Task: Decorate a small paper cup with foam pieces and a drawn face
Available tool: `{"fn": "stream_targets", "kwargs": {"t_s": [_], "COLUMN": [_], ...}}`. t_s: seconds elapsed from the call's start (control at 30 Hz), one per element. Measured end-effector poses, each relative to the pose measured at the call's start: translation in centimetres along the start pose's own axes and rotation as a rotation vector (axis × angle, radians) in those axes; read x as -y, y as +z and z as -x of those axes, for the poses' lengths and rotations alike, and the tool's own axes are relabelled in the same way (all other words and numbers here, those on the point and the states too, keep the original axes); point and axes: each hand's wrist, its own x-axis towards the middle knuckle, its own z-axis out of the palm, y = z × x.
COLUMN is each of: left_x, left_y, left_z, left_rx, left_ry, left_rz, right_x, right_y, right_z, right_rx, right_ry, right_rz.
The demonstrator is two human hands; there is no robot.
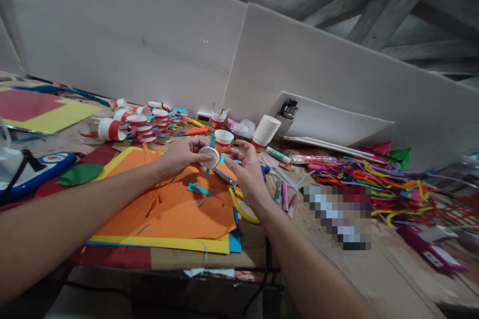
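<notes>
My left hand (189, 154) pinches a short, cut-down paper cup (209, 158), its round white base turned toward me, the thumb lying on it. Teal paper strips stick out around that cup's edge. My right hand (245, 167) is just to its right, fingers curved and apart, with the thumb close to a teal strip; whether it touches is hard to tell. Right behind the hands stands a whole paper cup (223, 137), white inside with a red and yellow outside. Scissors with yellow handles (239, 207) lie below my right hand, their blades partly hidden.
Orange sheets (179, 209) lie under my hands on yellow and blue ones. Several decorated cup pieces (140, 127) pile up at back left. A stack of cups (266, 132) leans beside a bottle (286, 117). Markers (285, 197) and colourful pipe cleaners (355, 174) lie right.
</notes>
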Motion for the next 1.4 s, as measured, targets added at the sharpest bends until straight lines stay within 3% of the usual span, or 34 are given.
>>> {"fn": "stream_targets", "kwargs": {"t_s": [0.63, 1.4], "left_x": [0.04, -0.08], "left_y": [0.21, 0.15], "left_z": [0.12, 0.15], "left_rx": [-0.026, -0.003], "left_ry": [-0.041, -0.097], "left_rz": [0.033, 0.071], "right_x": [-0.13, -0.18], "right_y": [0.52, 0.56], "right_z": [-0.04, 0.04], "right_rx": [0.015, 0.073], "right_ry": [0.149, 0.2], "right_rz": [-0.23, -0.266]}}
